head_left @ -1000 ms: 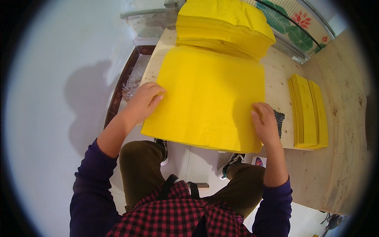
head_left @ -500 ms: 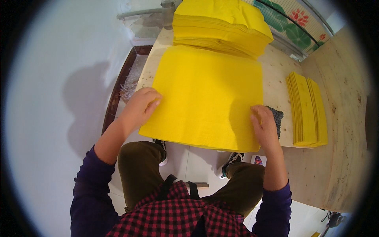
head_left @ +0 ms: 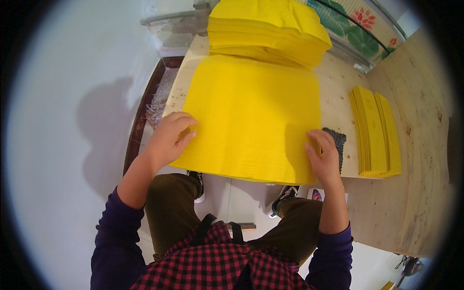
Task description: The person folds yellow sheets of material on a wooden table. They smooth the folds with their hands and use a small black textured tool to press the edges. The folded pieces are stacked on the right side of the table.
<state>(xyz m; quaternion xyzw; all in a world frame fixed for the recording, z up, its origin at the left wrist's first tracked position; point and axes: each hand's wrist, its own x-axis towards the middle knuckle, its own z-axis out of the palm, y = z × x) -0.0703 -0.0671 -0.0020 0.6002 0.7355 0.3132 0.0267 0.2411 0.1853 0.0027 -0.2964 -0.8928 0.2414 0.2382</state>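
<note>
A flat yellow felt-like sheet point(head_left: 251, 116) lies over the wooden table in front of me, its near edge reaching past the table's front edge. At its left side is my left hand point(head_left: 175, 135), thumb and fingers apart, fingertips over the sheet's margin. My right hand point(head_left: 323, 152) is at the right side, likewise with thumb and fingers parted. Neither grips the sheet; whether the fingertips touch it, I cannot tell. Beyond the sheet rises a thick pile of folded yellow sheets point(head_left: 266, 29).
Two narrow stacks of folded yellow pieces point(head_left: 369, 133) stand on the right of the wooden table point(head_left: 338, 92). A dark textured pad point(head_left: 340, 145) lies by my right hand. A jar point(head_left: 202, 19) is at the back left, and a wooden panel point(head_left: 411, 140) borders the right.
My left hand has drawn slightly left and nearer to me, its thumb and fingers spreading wider. The right hand's fingers have parted a little more. The sheet looks unmoved.
</note>
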